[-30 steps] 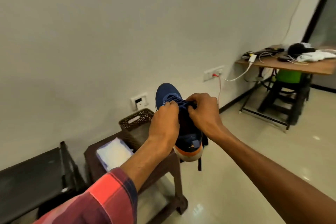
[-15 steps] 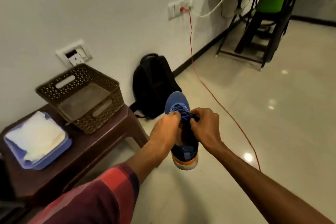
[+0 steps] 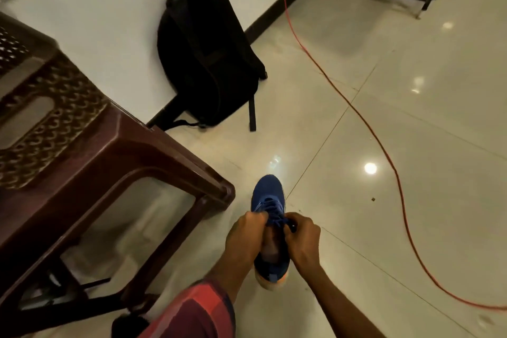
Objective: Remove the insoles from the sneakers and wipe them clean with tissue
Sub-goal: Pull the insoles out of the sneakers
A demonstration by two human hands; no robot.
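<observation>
A blue sneaker with an orange and white sole is held low over the tiled floor, toe pointing away from me. My left hand grips the left side of its opening by the laces. My right hand grips the right side, pinching the laces. Both hands pull the opening apart, and a pale insole surface shows inside between them. No tissue is in view.
A dark brown plastic stool stands at the left with a perforated brown basket on it. A black backpack leans on the wall. A red cable runs across the floor at the right.
The sneaker and both hands have come down from stool height to near the floor, and my view has tipped downward. The grip on the shoe is the same.
</observation>
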